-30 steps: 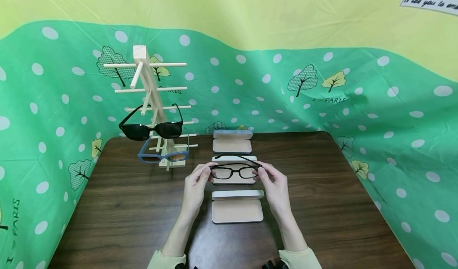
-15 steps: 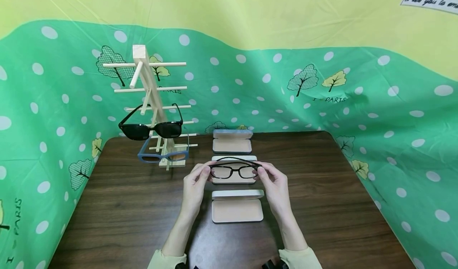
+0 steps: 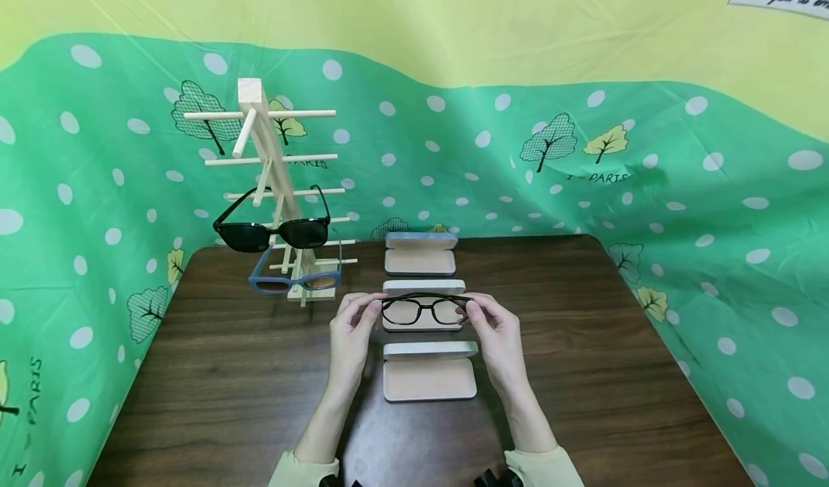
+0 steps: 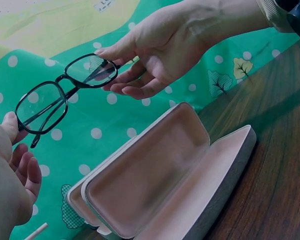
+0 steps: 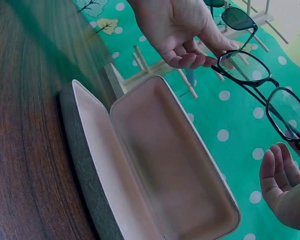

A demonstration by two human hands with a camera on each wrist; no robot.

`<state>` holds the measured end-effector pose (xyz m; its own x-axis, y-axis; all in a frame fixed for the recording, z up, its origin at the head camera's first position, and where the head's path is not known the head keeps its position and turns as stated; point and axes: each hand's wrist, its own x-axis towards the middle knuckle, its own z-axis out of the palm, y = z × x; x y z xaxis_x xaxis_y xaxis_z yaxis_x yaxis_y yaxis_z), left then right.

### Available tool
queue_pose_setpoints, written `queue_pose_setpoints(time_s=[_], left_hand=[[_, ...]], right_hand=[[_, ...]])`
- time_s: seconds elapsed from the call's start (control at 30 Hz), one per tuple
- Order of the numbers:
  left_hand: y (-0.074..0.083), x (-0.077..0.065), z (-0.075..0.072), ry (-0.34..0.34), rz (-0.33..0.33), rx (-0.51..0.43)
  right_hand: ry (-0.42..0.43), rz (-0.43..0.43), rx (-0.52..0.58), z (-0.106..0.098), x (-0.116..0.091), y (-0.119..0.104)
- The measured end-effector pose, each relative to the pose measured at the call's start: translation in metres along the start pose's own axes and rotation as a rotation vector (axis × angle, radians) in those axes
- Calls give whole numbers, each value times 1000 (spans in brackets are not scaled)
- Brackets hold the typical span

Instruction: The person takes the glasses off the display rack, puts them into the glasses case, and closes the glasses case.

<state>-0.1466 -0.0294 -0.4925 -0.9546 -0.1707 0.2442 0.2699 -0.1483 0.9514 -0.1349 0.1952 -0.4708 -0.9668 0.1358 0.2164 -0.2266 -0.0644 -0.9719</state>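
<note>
My left hand (image 3: 350,336) and right hand (image 3: 497,329) pinch a pair of black-framed eyeglasses (image 3: 426,306) at its two outer corners, thumbs on the near side. The lenses are clear and face me. Both temples lie folded across behind the front, as the left wrist view also shows on the eyeglasses (image 4: 72,91). In the head view the eyeglasses overlap the middle open glasses case (image 3: 424,284) and partly hide its inside. Closer to me, between my forearms, lies another open glasses case (image 3: 429,380) with a pale pink lining; its interior shows nothing inside.
A third open glasses case (image 3: 419,262) lies at the table's back edge. To the left stands a wooden display rack (image 3: 252,97) with pegs. Black sunglasses (image 3: 307,233) and blue-framed glasses (image 3: 272,286) hang on it. A patterned cloth (image 3: 479,185) rises behind the brown table (image 3: 615,372).
The temples of the eyeglasses, spread out behind the front a second ago, have swung in and now lie folded. Both hands stay almost in place.
</note>
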Motion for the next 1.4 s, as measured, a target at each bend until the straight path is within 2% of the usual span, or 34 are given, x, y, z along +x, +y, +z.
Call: queue_pose_setpoints(time_s=[0.33,0.8,1.07,1.4], left_hand=[[0,-6,-1,1,-10,15],[0,-19,-9,-8,-41,96],[-4,-24,-11,-23,-50,107],[-6,-32,-15,-35,-61,116]], right_hand=[[-13,29,-33,-2,-5,1],[-103,65,-63,-12,-16,6],[-136,66,-78,-19,-20,8],[-129,67,-92,-25,-25,12]])
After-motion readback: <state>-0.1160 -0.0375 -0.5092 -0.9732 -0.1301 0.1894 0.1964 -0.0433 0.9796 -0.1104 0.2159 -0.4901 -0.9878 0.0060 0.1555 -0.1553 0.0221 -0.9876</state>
